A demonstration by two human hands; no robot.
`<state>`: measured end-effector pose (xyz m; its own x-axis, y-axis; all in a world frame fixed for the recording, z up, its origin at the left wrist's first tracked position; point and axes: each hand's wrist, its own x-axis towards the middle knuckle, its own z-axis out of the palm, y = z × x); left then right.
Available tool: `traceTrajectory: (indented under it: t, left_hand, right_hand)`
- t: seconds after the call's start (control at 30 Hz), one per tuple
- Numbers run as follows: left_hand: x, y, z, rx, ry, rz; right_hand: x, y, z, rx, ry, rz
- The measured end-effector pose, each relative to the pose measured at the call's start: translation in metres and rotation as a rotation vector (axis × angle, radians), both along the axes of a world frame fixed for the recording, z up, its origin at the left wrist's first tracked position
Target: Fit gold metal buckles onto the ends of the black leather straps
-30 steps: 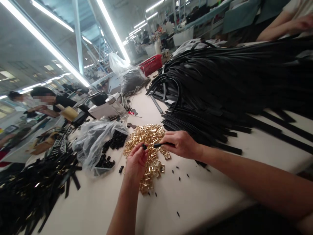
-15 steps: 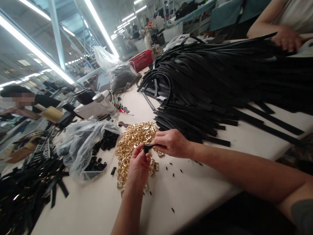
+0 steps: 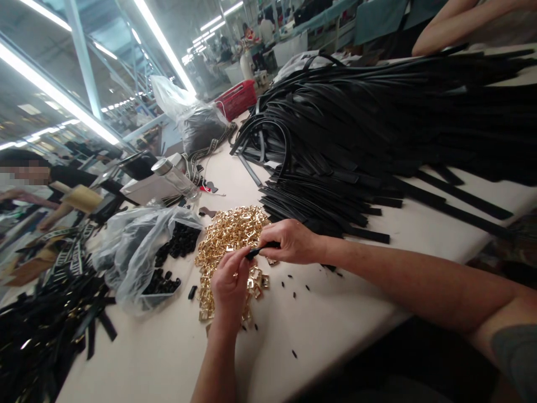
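Note:
Between my two hands a short length of black strap (image 3: 253,253) is held above a heap of gold buckles (image 3: 235,224). My left hand (image 3: 230,274) pinches one end of it, thumb and fingers pressed together. My right hand (image 3: 291,240) is closed on the other part, its fingers curled over the strap. Whether a small loop sits on the strap under my left fingers cannot be made out. To the left, small black pieces that look like strap loops (image 3: 178,246) spill from a clear plastic bag (image 3: 136,246).
A large bundle of black straps (image 3: 356,129) covers the table's far right side. Finished-looking straps with gold glints (image 3: 46,324) lie at left. A glass bottle (image 3: 174,176), a red basket (image 3: 237,99) and co-workers stand beyond. Small black bits dot the white tabletop (image 3: 319,324).
My left hand has turned, and its fingers now lie further along the strap. The strap between my hands looks straighter. A co-worker's hand at upper right has lifted off the straps.

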<state>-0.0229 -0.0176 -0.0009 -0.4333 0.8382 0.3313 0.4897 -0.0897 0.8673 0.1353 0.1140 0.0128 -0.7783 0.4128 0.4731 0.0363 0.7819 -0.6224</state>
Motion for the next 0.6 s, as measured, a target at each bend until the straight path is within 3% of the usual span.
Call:
traceTrajectory:
  t: [0.13,0.3,0.43,0.6]
  left_hand:
    - [-0.007,-0.001,0.004,-0.013,0.331,-0.068]
    - [-0.014,-0.001,0.001,-0.052,0.339,-0.153]
    - [-0.008,-0.001,-0.004,-0.089,0.037,-0.123]
    - [-0.004,-0.001,-0.012,-0.139,-0.436,-0.095]
  right_hand:
    - [-0.002,0.002,-0.003,-0.100,-0.037,0.013]
    - [-0.002,0.004,-0.004,-0.231,-0.103,0.065]
    - [-0.001,0.008,-0.004,-0.282,-0.066,0.109]
    - [0.001,0.009,-0.002,-0.134,-0.019,0.013]
